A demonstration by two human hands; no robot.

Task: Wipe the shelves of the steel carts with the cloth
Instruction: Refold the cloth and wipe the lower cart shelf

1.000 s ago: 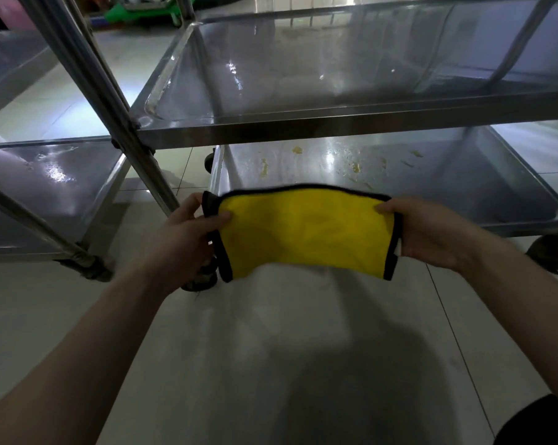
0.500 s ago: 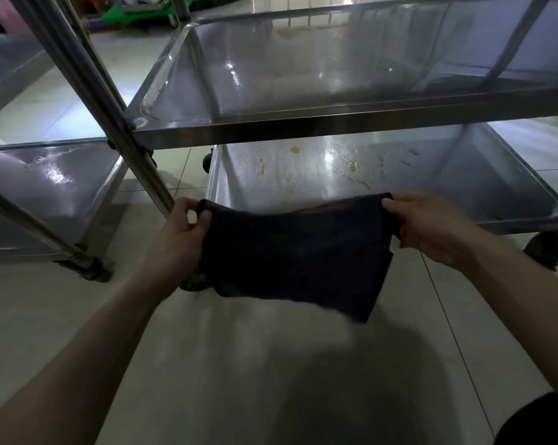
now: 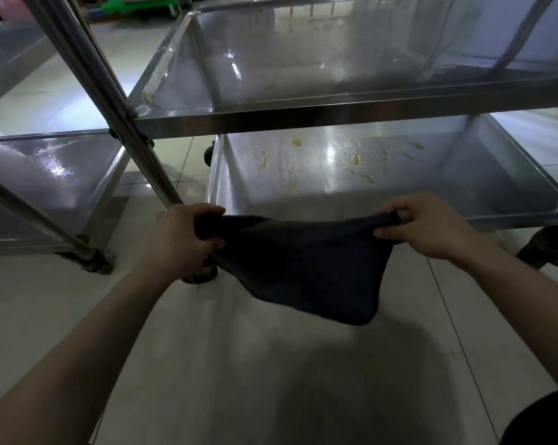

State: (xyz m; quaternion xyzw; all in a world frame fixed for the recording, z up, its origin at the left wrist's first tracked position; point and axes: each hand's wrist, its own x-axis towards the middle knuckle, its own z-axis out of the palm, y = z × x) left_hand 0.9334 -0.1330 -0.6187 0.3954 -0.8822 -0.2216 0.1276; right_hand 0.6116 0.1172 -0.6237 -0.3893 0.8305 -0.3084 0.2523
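Cloth: the dark cloth (image 3: 303, 264) hangs stretched between both hands, in the air above the floor (image 3: 271, 380) and just in front of the near rim of the lower shelf (image 3: 464, 175); its loose bottom corner sags toward the right.
Left hand: the left hand (image 3: 181, 239) has its fingers (image 3: 207, 244) curled tight round the cloth's left corner.
Right hand: the right hand (image 3: 428, 229) pinches the right corner between thumb and curled fingers.
Lower shelf: a shallow steel tray with raised walls, carrying yellow stains (image 3: 356, 160) and smears across its middle and back.
Step in hand: probably readying the cloth before wiping this shelf.
Doing it well: bunch or fold the cloth into one palm-sized pad, press it flat, and start at the back stains, pulling the dirt toward the near rim in overlapping strokes. Dried spots may need a firmer rub.
Edges: the upper shelf (image 3: 335, 114) overhangs the back half of the tray, so the forearm has to go in low under its front lip. The tray's walls will trap dirt in the corners.
Open room: the near side is open floor; the slanted post (image 3: 110, 91) and the second cart (image 3: 46, 175) crowd the left, a wheel (image 3: 544, 248) sits low on the right.
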